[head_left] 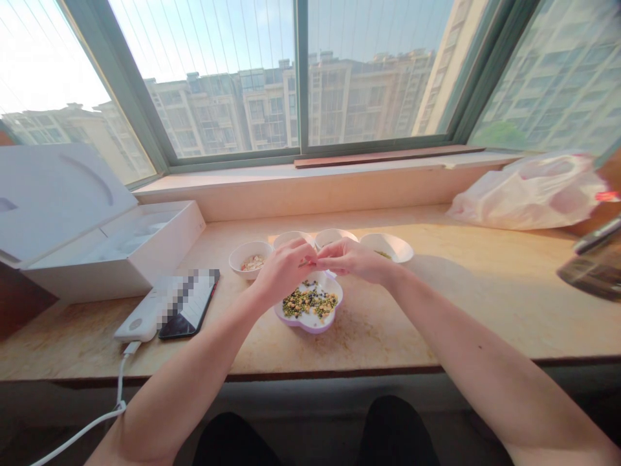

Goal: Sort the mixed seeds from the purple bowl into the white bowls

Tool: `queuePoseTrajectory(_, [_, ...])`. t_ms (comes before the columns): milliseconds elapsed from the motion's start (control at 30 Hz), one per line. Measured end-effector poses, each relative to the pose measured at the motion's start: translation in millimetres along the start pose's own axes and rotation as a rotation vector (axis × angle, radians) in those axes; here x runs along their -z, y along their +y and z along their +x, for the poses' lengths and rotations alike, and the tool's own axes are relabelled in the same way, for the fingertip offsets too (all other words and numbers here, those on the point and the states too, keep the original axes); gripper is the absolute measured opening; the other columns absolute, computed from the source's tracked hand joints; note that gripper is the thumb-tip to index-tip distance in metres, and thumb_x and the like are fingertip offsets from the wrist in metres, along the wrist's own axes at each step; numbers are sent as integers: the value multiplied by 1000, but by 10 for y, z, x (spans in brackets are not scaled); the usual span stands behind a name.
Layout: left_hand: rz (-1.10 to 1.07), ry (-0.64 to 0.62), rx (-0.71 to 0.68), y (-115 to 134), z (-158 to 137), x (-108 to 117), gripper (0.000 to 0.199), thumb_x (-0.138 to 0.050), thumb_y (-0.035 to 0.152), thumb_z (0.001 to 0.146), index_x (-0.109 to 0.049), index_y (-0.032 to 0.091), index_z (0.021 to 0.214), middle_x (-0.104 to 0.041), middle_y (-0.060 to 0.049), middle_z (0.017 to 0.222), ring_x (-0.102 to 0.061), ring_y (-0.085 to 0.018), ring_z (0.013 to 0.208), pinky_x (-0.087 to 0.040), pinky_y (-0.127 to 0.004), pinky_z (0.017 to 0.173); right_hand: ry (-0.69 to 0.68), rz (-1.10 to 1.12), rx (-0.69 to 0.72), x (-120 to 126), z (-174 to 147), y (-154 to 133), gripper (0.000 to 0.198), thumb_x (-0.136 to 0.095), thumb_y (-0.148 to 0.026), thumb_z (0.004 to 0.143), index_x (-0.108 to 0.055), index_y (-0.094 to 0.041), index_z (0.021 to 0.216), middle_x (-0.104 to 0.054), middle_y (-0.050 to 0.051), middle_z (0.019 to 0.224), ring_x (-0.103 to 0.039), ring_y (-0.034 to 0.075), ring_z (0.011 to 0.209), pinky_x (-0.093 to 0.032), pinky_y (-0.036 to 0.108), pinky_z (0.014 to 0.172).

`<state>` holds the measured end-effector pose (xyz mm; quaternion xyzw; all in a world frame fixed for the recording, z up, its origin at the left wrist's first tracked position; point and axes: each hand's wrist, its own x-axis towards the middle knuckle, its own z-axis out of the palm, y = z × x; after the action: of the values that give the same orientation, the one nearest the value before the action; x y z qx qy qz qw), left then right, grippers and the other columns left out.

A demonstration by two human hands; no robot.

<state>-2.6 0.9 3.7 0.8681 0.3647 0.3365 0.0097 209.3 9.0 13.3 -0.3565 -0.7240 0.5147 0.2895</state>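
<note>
My left hand (287, 264) and my right hand (353, 260) meet fingertip to fingertip above the far edge of a flower-shaped dish (310, 329), white inside and pale purple outside. Both have their fingers pinched closed; whatever lies between them is too small to make out. Mixed beans (310, 301), green, black and yellow, are spread in the dish. Behind the hands stand several white bowls in a row. The leftmost bowl (236, 264) contains pale and reddish bits, and the rightmost bowl (400, 248) some green ones. My hands partly cover the two middle bowls.
On the left, an open white box (169, 243) stands behind a white power bank (138, 320) with a cable (120, 382) and a dark phone (182, 323). A plastic bag (528, 194) lies at the back right, near a dark glossy object (592, 262). Windows line the back.
</note>
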Motion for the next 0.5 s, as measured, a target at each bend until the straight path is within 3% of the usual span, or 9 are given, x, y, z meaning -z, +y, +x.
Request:
queuePoseTrajectory(333, [48,-58,41,55,-8,23,10,-71,26,93,-65,20,88,-64,0,89,-62,-15,79,-46,-27,71,10,-76,7,14,27,64,44,-76,-60,79,-79,-18,90,-66,2,77,-49,12,66,-37,27,60])
queuePoseTrajectory(500, [48,-89,63,66,-6,31,12,-71,30,94,-65,20,90,-64,0,90,-63,-15,80,-46,-27,72,-36,-95,24,16,29,80,47,-70,-63,85,-72,-16,91,-57,-1,69,-45,11,62,-32,26,57])
